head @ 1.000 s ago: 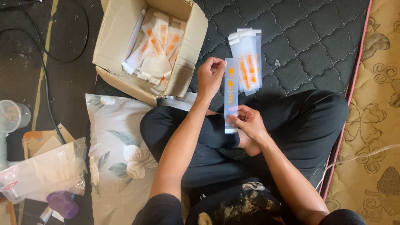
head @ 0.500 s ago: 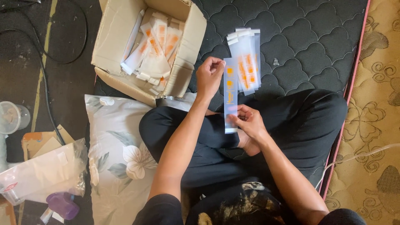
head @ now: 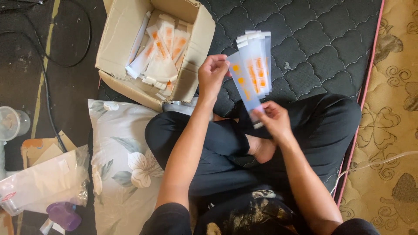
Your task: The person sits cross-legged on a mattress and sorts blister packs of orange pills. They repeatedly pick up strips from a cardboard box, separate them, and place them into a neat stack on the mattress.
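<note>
While both sets of fingers pinch it, a long clear sachet (head: 244, 89) with orange print hangs slanted between them: the left hand (head: 212, 75) closes on its upper end, the right hand (head: 271, 118) on its lower end. Just beyond the sachet, touching it, lies a fanned stack of like sachets (head: 257, 58) on the dark quilted mattress (head: 322, 39). Laying the held piece well would seem to call for squaring its edges with that stack before either pinch lets go. Left of the left-hand fingers, an open cardboard box (head: 124, 43) holds a loose heap of more sachets (head: 163, 48). Far off to the left, near the flowered pillow (head: 119, 161), lies a clear plastic bag (head: 41, 180); its contents are unclear.
</note>
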